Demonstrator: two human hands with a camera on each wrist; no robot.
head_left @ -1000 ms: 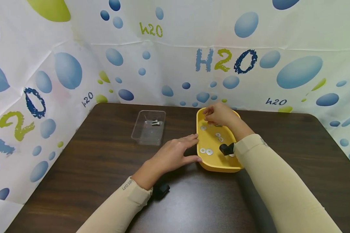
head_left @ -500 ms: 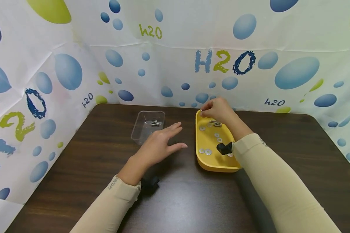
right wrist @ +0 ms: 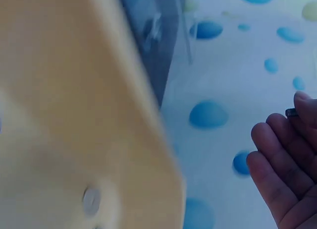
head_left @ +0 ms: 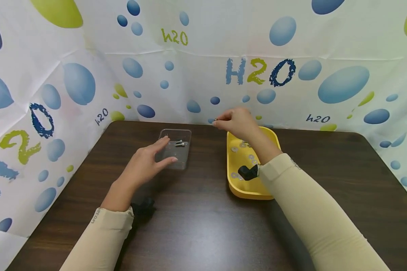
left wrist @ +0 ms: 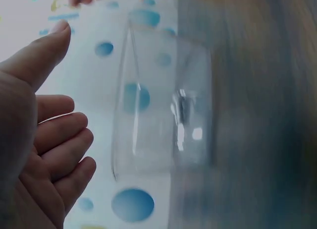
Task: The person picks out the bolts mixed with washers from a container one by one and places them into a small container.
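Observation:
My right hand (head_left: 240, 122) is raised over the far left corner of the yellow tray (head_left: 251, 194) and pinches a small screw between thumb and fingertips. In the right wrist view the threaded end of that screw (right wrist: 291, 112) sticks out past the thumb. My left hand (head_left: 143, 162) hovers with spread fingers at the left side of a clear plastic box (head_left: 180, 161), its fingertips overlapping the rim in the head view. Inside the box lie a few metal screws (head_left: 180, 143). Washers (head_left: 234, 149) are scattered in the yellow tray, and my right forearm hides part of it.
Both containers stand on a dark wooden table (head_left: 203, 226), with a gap of bare wood between them. Directly behind the table hangs a white backdrop (head_left: 203, 75) printed with drops and lettering. Each wrist carries a small black camera (head_left: 248, 172).
My left hand has let go of the tray's left edge and moved left to the clear box. The right hand has lifted a screw out of the tray and shifted left.

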